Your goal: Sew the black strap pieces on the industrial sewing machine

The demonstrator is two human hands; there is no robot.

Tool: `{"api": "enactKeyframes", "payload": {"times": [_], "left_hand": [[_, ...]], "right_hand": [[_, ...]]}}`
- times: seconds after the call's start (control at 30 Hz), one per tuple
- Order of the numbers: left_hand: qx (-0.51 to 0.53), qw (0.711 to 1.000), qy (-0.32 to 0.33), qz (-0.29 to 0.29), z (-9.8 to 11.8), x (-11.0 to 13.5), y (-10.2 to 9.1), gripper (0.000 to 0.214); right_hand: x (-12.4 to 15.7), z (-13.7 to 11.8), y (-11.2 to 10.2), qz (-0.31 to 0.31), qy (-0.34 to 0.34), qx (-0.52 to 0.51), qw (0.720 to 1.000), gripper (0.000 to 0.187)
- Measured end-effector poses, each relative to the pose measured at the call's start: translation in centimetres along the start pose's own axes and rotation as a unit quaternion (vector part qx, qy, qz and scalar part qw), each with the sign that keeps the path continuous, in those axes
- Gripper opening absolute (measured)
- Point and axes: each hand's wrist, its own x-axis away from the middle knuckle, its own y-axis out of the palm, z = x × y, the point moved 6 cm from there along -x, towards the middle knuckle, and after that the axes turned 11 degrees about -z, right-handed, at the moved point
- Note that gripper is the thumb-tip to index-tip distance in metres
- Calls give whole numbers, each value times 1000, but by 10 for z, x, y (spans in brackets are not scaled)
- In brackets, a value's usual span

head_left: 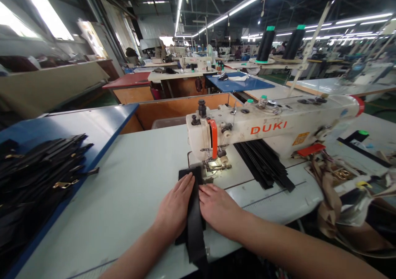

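Note:
A black strap piece (pixel 194 213) lies on the pale sewing table (pixel 130 196), its far end near the presser foot (pixel 216 165) of a cream sewing machine (pixel 272 126) marked DUKI. My left hand (pixel 175 206) lies flat on the strap's left side, fingers stretched out toward the needle. My right hand (pixel 218 206) lies flat on its right side, fingers extended and together. Both hands press the strap against the table. The strap's near end hangs over the table's front edge.
A heap of black straps with brass buckles (pixel 40 171) lies on a blue side table at the left. More black strips (pixel 262 163) lie behind the machine arm. Two black thread cones (pixel 266 43) stand behind. Paper, buckles and clutter (pixel 340 180) fill the right.

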Motion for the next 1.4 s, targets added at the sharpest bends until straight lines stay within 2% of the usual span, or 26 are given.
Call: {"api": "enactKeyframes", "payload": {"times": [0.13, 0.27, 0.63, 0.8, 1.07, 1.4], "left_hand": [[-8, 999, 34, 0, 25, 24, 11, 72], [-24, 998, 60, -8, 39, 29, 13, 73], [-86, 993, 81, -1, 41, 11, 6, 53], [-111, 989, 94, -15, 41, 7, 7, 53], [-143, 986, 85, -2, 39, 7, 7, 54], [-141, 986, 85, -15, 43, 4, 1, 55]], "right_hand": [[37, -19, 2, 2, -8, -50, 999, 29], [54, -25, 6, 8, 1, -72, 997, 31], [59, -20, 7, 29, 0, -125, 992, 35], [59, -20, 10, 24, 2, -134, 991, 36], [60, -19, 8, 49, 21, -121, 991, 36], [57, -18, 12, 56, 11, -132, 990, 33]]}}
